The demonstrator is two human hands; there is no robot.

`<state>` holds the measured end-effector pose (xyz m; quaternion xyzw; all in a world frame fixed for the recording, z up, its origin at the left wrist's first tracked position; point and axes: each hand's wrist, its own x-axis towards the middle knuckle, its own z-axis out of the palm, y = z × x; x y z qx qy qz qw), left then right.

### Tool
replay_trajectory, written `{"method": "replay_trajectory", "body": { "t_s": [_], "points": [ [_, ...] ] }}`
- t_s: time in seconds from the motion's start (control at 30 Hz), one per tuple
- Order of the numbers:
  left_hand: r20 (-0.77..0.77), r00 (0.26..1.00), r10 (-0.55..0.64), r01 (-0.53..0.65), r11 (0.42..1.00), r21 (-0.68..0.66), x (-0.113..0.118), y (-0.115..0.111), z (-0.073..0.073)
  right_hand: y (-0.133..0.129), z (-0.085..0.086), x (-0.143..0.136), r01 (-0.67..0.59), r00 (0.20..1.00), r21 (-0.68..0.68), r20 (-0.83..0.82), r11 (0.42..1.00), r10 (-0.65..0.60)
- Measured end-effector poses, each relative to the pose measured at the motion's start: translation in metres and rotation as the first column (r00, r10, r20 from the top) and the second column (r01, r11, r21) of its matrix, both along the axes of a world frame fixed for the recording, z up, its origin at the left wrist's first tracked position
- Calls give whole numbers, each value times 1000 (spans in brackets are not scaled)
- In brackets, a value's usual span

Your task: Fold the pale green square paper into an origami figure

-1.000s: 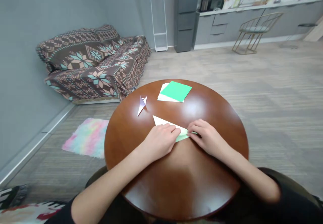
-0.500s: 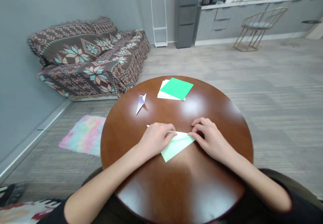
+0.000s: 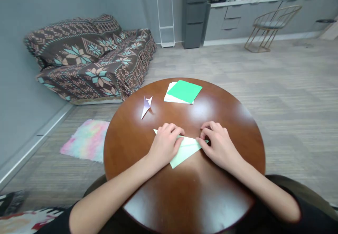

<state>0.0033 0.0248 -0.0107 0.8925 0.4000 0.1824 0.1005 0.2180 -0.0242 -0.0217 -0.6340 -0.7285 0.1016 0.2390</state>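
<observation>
A pale green sheet of paper [image 3: 185,151], folded into a triangle, lies on the round brown table [image 3: 185,202]. My left hand [image 3: 167,140] covers its left part, with curled fingers and the thumb on the upper edge; a pointed corner shows beyond the fingers. At the paper's right corner, my right hand [image 3: 217,143] has its thumb and index finger closed on the edge. Further back are a stack of square sheets with a bright green one [image 3: 185,91] on top and, to the left, a small folded purple and white paper figure [image 3: 146,106].
Beyond the table stands a sofa [image 3: 97,61] under a patterned cover. A pastel fluffy mat [image 3: 86,140] lies on the floor at left. A gold-framed chair [image 3: 269,24] is near the kitchen counter [image 3: 237,2].
My left hand has shifted slightly up the paper, its fingers more curled. My right hand has barely moved; the paper's right tip now shows by its thumb.
</observation>
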Motion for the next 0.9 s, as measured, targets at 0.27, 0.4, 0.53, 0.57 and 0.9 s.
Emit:
{"method": "replay_trajectory", "body": {
  "t_s": [0.27,0.4,0.53,0.57,0.9],
  "points": [
    [-88,989,-116,136,954,267,-1,-1,-7,-2,1,-2,7,1000,6,23,1000,-7],
    [-87,976,-198,213,948,235,0,-9,-7,-5,-1,-3,8,999,29,41,1000,-9],
    [-78,986,-147,158,975,154,1,-20,0,-7,-1,-3,7,999,51,47,999,-9],
    [-88,986,-138,150,978,143,1,-22,2,-7,-1,-3,8,999,52,46,999,-11],
    [-350,937,-8,1,1000,-21,13,-44,34,-4,7,10,66,990,51,-132,996,-59]
  ]
}}
